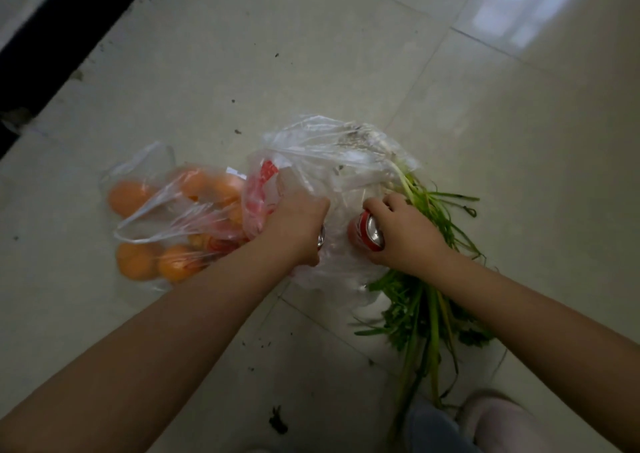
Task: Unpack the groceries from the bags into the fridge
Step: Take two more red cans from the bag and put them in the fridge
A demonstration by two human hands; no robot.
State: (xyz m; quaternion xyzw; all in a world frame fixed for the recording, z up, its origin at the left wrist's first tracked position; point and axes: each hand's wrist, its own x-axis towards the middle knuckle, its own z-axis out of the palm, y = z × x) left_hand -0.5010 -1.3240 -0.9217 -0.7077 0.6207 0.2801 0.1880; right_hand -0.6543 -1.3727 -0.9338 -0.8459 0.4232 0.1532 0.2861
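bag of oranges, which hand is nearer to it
Left. The left hand sits right beside the bag of oranges, its grip on a can. The right hand is farther off, gripping the red can.

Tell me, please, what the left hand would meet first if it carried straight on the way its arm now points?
Most likely the clear plastic bag bunched just past its knuckles. The left hand grips a can, points up and right, and already sits in the bag's folds. Beyond them lies bare floor; depth is uncertain.
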